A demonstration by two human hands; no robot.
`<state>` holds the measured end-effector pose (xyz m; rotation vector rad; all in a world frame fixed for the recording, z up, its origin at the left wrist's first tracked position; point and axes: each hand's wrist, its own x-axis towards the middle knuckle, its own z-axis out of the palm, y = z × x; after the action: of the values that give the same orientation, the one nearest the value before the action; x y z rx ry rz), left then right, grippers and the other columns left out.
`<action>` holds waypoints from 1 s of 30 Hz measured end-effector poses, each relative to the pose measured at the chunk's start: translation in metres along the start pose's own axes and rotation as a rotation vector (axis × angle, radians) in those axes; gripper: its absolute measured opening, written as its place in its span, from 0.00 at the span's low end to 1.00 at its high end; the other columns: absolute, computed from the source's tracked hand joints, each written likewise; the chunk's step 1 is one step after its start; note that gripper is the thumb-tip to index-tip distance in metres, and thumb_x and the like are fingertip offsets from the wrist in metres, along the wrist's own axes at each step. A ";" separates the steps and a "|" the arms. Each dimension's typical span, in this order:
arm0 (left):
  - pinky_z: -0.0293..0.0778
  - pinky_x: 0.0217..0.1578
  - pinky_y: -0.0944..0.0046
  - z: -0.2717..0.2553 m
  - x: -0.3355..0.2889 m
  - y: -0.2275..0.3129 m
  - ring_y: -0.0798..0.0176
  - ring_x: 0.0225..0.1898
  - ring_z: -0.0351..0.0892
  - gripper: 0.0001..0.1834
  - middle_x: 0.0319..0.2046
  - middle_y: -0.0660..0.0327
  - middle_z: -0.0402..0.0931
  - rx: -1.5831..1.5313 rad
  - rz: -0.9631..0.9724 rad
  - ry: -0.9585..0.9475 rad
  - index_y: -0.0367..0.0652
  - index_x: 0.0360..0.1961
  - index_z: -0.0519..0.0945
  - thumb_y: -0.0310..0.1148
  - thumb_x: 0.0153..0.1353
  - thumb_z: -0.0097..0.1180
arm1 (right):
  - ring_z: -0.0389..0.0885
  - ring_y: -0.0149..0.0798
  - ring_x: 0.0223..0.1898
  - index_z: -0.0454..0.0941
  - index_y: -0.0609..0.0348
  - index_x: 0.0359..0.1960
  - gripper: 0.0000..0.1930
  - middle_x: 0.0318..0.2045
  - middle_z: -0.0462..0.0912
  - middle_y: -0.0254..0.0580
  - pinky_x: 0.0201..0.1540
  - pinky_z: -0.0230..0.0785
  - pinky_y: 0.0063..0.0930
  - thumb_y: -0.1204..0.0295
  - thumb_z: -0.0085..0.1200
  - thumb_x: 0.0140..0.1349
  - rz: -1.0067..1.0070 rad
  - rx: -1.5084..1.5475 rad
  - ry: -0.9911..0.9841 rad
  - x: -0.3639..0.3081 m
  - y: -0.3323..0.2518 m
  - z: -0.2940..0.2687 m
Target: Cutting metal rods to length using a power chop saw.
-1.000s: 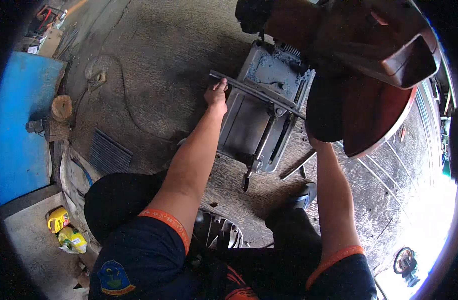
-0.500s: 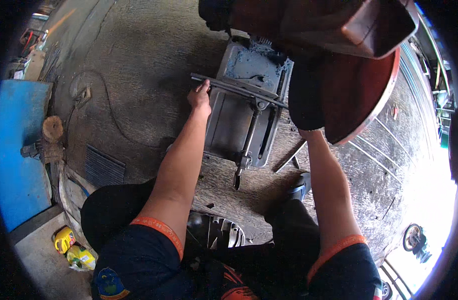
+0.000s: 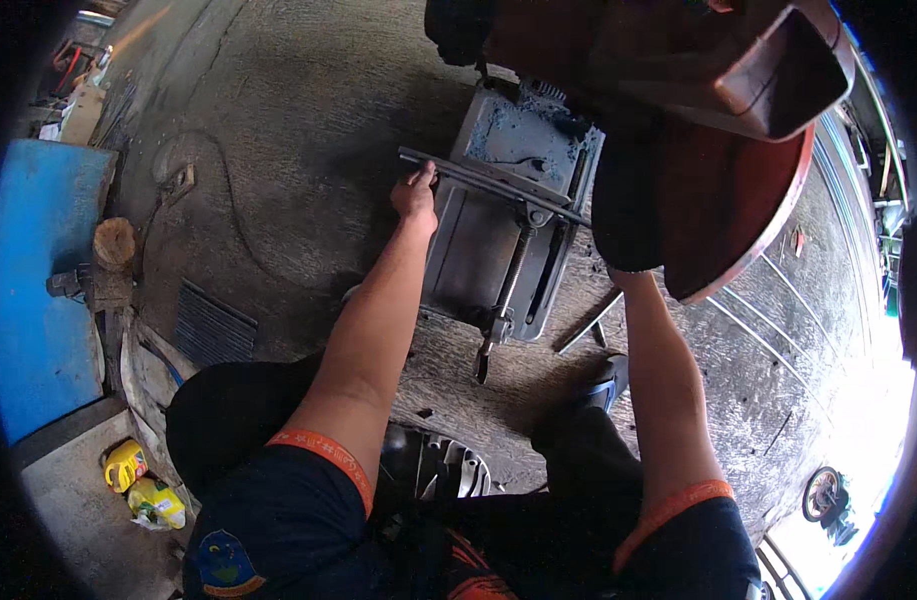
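Observation:
A cut-off saw stands on the floor before me, with a grey metal base (image 3: 465, 260) and a dark red blade guard (image 3: 733, 210) over its dark disc (image 3: 626, 205). Across the base, along the vise, lies a thin metal bar (image 3: 488, 181). My left hand (image 3: 415, 203) is closed on the bar's left end, thumb and fingers at its edge. The vise screw (image 3: 515, 275) runs from the bar toward me, ending in a handle. My right hand (image 3: 630, 277) reaches under the disc and guard; only its wrist side shows, and its fingers are hidden.
Loose metal strips (image 3: 588, 325) lie right of the base, near my shoe (image 3: 606, 382). Long rods (image 3: 773, 318) stretch over the floor at right. A ribbed mat (image 3: 215, 322), a log piece (image 3: 115, 245) and a blue panel (image 3: 43, 280) are at left. A cord (image 3: 230, 200) trails there.
The whole scene has shifted slightly right in the picture as my head moved. My left hand stays on the bar, and my right hand remains behind the guard.

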<state>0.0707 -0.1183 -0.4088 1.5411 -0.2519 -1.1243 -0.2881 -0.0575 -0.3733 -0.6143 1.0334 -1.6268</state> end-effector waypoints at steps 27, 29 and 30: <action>0.71 0.34 0.68 0.002 0.004 0.000 0.69 0.29 0.76 0.09 0.29 0.62 0.80 0.009 0.002 0.031 0.37 0.32 0.79 0.28 0.52 0.65 | 0.73 0.40 0.44 0.72 0.64 0.51 0.20 0.49 0.75 0.46 0.49 0.65 0.32 0.61 0.43 0.65 -0.327 -0.472 0.032 -0.019 -0.056 0.089; 0.71 0.34 0.68 0.002 0.009 0.001 0.68 0.30 0.76 0.09 0.29 0.62 0.79 -0.059 0.007 0.047 0.36 0.31 0.79 0.29 0.52 0.65 | 0.73 0.40 0.44 0.72 0.64 0.50 0.20 0.48 0.76 0.46 0.49 0.65 0.31 0.61 0.43 0.65 -0.350 -0.508 0.036 -0.016 -0.060 0.096; 0.71 0.34 0.68 0.002 0.008 0.000 0.68 0.30 0.76 0.09 0.29 0.62 0.79 -0.059 0.004 0.046 0.36 0.31 0.79 0.29 0.52 0.65 | 0.73 0.40 0.44 0.72 0.65 0.50 0.20 0.48 0.76 0.47 0.49 0.65 0.31 0.61 0.43 0.64 -0.361 -0.529 0.039 -0.013 -0.062 0.100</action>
<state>0.0733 -0.1250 -0.4124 1.5116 -0.1890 -1.0832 -0.2338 -0.0737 -0.2693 -1.1795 1.4612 -1.6758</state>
